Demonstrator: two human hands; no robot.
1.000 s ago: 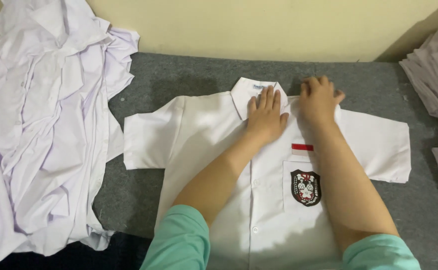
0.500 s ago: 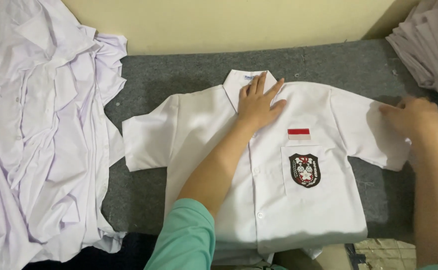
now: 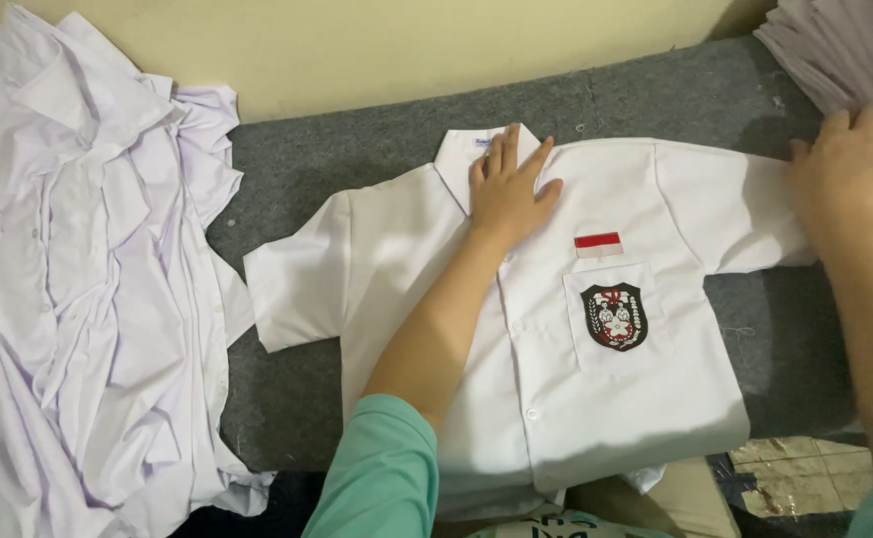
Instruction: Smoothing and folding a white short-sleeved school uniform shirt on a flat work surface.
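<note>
A small white short-sleeved shirt [image 3: 596, 399] lies face up on a grey felt surface [image 3: 287, 389], with a red and white strip and a dark badge on its chest pocket [image 3: 614, 316]. My left hand [image 3: 509, 186] presses flat on the shirt just below the collar, fingers spread. Over at the end of the shirt's right-side sleeve, my right hand [image 3: 845, 169] rests palm down on the cloth with fingers spread. Neither hand grips anything.
A large heap of crumpled white shirts [image 3: 78, 299] covers the left side. More pale folded cloth [image 3: 845, 50] is stacked at the top right corner. A cream wall [image 3: 406, 50] runs along the back. The shirt's hem hangs over the front edge.
My right hand has slid from the collar area out along the sleeve to its far end. My left hand stays pressed near the collar.
</note>
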